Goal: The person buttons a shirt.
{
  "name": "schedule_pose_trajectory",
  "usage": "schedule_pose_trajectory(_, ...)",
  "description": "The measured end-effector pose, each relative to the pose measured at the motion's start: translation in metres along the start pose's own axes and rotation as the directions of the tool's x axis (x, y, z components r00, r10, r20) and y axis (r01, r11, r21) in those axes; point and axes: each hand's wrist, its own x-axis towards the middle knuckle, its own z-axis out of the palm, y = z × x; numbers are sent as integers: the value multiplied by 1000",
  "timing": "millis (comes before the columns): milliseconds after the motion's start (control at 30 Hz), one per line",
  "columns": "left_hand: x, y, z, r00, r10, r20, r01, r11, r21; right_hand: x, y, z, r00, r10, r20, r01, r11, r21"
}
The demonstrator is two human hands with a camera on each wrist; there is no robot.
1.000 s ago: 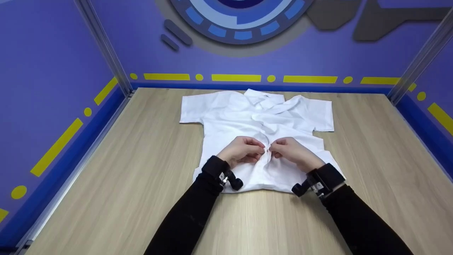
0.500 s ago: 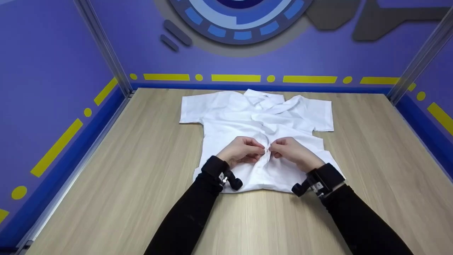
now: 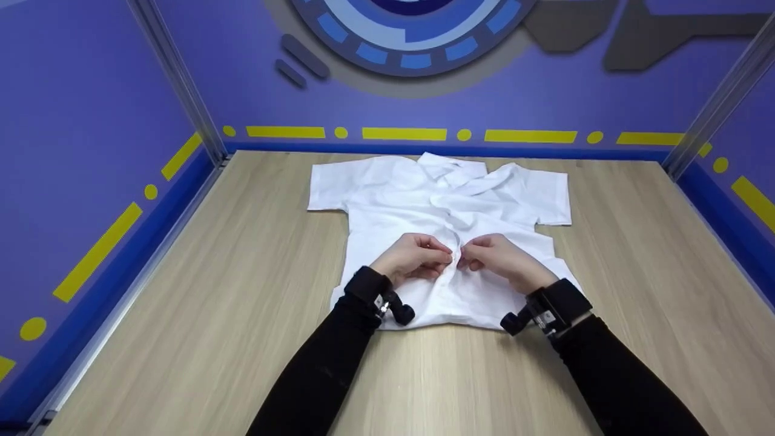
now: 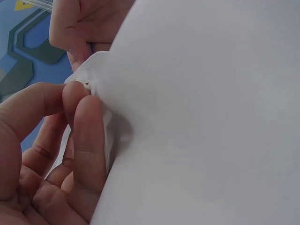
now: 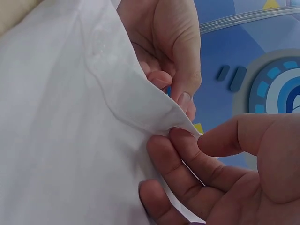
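A white short-sleeved shirt (image 3: 387, 206) lies front up, its collar toward the back wall. At the lower part of its front opening, my left hand (image 3: 416, 257) pinches the cloth between thumb and fingertips. Just to the right, my right hand (image 3: 497, 257) pinches the raised edge of the front placket (image 5: 140, 105). In the right wrist view a button (image 5: 98, 44) shows faintly on the cloth. The left wrist view has my left-hand fingers (image 4: 89, 136) bunching the fabric, with the right hand (image 4: 89, 23) close above. What lies between the left fingertips is mostly hidden.
The shirt rests on a light wood-grain table (image 3: 242, 272). Blue-purple panels (image 3: 79, 91) with yellow markings enclose the table at the back and both sides. Metal posts (image 3: 175, 79) stand at the back corners.
Both hands stay at the front opening. The right fingertips have shifted slightly, and the placket edge now stands up between the hands, covering the small gap seen earlier.
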Motion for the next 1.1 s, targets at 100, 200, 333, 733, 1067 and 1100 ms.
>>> schedule_pose_trajectory(100,0,0,0,1000,5,-1,-5,1000,1,0,1,0,1000,-10,6,10,1000,6)
schedule_pose_trajectory(200,0,0,0,1000,5,4,-5,1000,6,1,2,0,1000,-22,6,22,1000,2)
schedule_pose_trajectory(333,0,0,0,1000,5,15,-5,1000,16,1,2,1,1000,-30,-4,30,999,-13)
schedule_pose_trajectory(733,0,0,-3,998,-2,67,0,1000,27,3,5,3,998,-60,-26,58,996,-71)
schedule_pose_trajectory(1067,0,0,-2,997,14,72,-17,999,36,3,5,4,997,-79,-18,77,995,-66)
schedule_pose_trajectory(1100,0,0,-1,997,16,72,-19,999,35,2,5,3,997,-80,-15,79,995,-65)
